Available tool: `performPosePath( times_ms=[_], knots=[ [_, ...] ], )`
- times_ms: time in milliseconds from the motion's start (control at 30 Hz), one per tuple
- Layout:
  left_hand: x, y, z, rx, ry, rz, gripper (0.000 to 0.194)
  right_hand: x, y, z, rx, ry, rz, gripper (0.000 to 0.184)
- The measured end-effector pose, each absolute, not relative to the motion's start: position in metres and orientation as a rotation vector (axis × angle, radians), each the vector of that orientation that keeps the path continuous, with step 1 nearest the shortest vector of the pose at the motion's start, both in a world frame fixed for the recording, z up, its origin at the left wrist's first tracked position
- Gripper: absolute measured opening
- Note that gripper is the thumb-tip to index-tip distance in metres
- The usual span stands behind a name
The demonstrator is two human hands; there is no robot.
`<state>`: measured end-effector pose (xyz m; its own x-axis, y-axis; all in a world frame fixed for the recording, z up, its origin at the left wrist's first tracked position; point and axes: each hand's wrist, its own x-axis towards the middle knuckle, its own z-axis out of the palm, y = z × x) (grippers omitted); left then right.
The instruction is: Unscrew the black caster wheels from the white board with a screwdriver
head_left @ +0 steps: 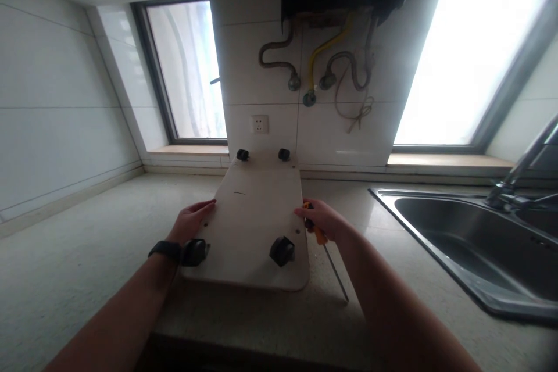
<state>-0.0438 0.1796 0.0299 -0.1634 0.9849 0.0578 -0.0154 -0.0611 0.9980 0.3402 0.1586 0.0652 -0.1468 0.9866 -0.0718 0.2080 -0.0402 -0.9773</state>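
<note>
Panel (253,215), pale counter (108,250), 2 windows (187,70)

Steel sink (479,247), tap (526,163), wall socket (260,124)

Black left wristband (165,251), bare forearms (383,279)

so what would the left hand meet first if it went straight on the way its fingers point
Most likely the white board, since the left hand is at its left edge; whether it would push or pass over is unclear.
</note>
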Motion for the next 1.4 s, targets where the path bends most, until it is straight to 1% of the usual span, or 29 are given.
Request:
performPosePath(
  times_ms=[133, 267, 400, 533, 567, 700, 767, 1033, 1167, 1400],
  knots=[
    [-0.022, 0.176, 0.031, 1.135, 1.219, 1.384, 0.064, 0.366, 0.154, 0.072, -1.36, -1.503, 1.257, 0.019],
    [0.004, 0.17, 0.03, 1.092, 1.116, 1.4, 0.071, 0.391, 0.149, 0.076, -1.384, -1.486, 1.254, 0.025],
    [-0.003, 0.18, 0.026, 1.371, 1.244, 1.366, 0.073, 0.402, 0.149, 0.077, -1.38, -1.466, 1.27, 0.03],
    [-0.052, 0.201, 0.023, 1.623, 1.514, 1.317, 0.067, 0.402, 0.15, 0.078, -1.377, -1.48, 1.268, 0.027],
    [-0.066, 0.205, 0.023, 1.656, 1.58, 1.292, 0.064, 0.402, 0.151, 0.078, -1.376, -1.488, 1.268, 0.025],
    [-0.109, 0.212, 0.02, 1.791, 1.824, 1.136, 0.039, 0.4, 0.151, 0.081, -1.397, -1.501, 1.252, 0.024],
    [-0.12, 0.213, 0.016, 1.847, 1.906, 1.063, 0.033, 0.4, 0.152, 0.081, -1.411, -1.507, 1.24, 0.023],
    [-0.126, 0.22, -0.001, 2.022, 1.985, 0.902, 0.037, 0.403, 0.152, 0.077, -1.456, -1.576, 1.203, 0.029],
    [-0.123, 0.224, -0.005, 2.059, 2.024, 0.865, 0.038, 0.4, 0.149, 0.079, -1.467, -1.589, 1.187, 0.027],
    [-0.123, 0.214, -0.001, 2.0, 2.169, 0.923, 0.033, 0.397, 0.147, 0.082, -1.479, -1.579, 1.182, 0.026]
  ],
)
